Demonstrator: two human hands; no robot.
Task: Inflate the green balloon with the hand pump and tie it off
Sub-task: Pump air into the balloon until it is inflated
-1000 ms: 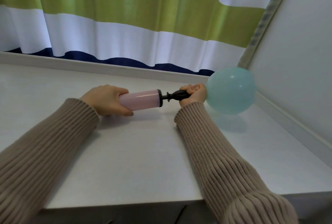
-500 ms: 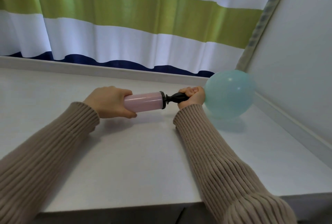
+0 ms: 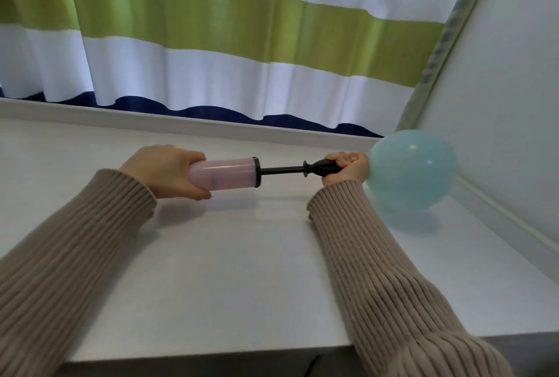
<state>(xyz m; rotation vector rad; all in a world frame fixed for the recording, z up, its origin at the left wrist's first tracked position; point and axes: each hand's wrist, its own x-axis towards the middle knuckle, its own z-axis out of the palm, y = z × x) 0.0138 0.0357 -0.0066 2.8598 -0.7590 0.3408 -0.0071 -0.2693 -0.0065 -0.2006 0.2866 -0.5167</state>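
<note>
The left hand has its fingers clenched around the pink barrel of the hand pump, hiding its far end. The right hand grips the black nozzle end, covering the neck of the pale green balloon, which bulges right of the pump, low over the white surface.

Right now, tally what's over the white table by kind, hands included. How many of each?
Hands: 2, the left hand on the pink barrel and the right hand at the nozzle end
Hand pump: 1, black rod drawn out
Green balloon: 1, inflated, not tied
Total: 4, all over the table
</note>
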